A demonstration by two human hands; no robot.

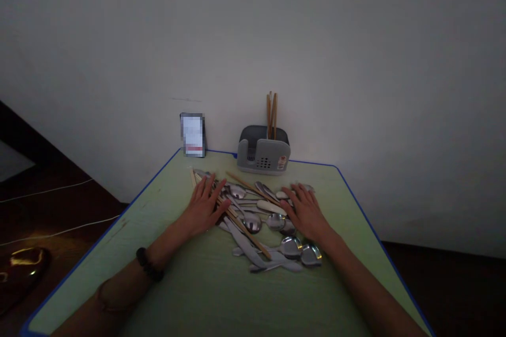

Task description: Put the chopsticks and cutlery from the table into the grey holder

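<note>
A loose heap of spoons [252, 222], table knives [244, 240] and wooden chopsticks [253, 238] lies mid-table. My left hand [205, 205] rests on the heap's left side, fingers spread over chopsticks and metal handles. Over the right side lies my right hand [306, 210], its fingers also apart, next to a pale-handled piece of cutlery [272, 207]. Neither hand grips anything that I can see. What lies under the palms is hidden. Nearer to me, two shiny spoons [291, 247] and several crossed knives form the front of the heap.
Behind the heap, a grey cutlery holder [272, 158] stands against the wall with several chopsticks [271, 116] upright in it. A phone [193, 135] leans on the wall at the back left. Blue edging [359, 207] borders the pale green table [190, 295].
</note>
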